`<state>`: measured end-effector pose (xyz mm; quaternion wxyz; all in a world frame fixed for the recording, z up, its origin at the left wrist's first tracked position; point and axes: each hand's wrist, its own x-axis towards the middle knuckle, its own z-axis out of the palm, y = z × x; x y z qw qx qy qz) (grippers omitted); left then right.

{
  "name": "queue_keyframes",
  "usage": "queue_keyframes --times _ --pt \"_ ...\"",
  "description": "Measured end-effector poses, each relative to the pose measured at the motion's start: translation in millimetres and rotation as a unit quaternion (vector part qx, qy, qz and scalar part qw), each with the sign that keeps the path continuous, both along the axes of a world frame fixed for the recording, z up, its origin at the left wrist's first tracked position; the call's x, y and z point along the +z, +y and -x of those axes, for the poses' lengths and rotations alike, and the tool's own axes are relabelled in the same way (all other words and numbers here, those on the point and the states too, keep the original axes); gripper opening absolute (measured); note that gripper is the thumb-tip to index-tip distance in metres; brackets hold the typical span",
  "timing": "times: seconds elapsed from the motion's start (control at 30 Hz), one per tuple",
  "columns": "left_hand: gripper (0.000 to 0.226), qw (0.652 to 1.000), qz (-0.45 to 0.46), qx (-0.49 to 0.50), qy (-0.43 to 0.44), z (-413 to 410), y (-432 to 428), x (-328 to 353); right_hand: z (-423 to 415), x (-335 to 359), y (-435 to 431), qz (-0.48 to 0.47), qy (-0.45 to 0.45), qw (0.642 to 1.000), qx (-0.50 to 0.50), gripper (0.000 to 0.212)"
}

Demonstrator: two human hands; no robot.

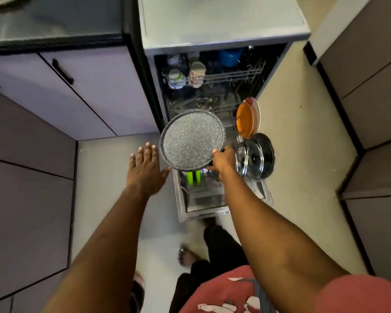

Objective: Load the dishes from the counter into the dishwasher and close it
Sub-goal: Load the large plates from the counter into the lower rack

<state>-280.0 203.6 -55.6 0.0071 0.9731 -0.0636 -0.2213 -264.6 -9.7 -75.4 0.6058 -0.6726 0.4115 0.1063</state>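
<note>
Kitchen floor (291, 132); right hand (224, 160) grips one speckled pan (192, 140).

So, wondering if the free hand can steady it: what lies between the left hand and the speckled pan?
Nothing: the head view shows only bare floor behind the gap between the left hand and the speckled pan.

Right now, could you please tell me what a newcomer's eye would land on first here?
A round grey speckled pan, gripped by the right hand, hangs over the open dishwasher's lower rack. An orange plate and round glass lid stand to its right; the open left hand hovers left.
</note>
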Motion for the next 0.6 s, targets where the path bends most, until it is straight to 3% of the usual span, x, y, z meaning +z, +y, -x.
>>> queue_keyframes --times 0.3,0.6 --pt "0.078 0.996 -0.033 -0.031 0.082 -64.3 -123.0 -60.0 -57.1 -48.9 -119.0 0.025 0.039 0.999 0.001 0.022" --pt "0.079 0.987 -0.015 -0.083 0.139 -171.1 -233.4 -189.5 -162.3 -126.6 -225.7 0.262 0.012 0.960 0.100 0.030"
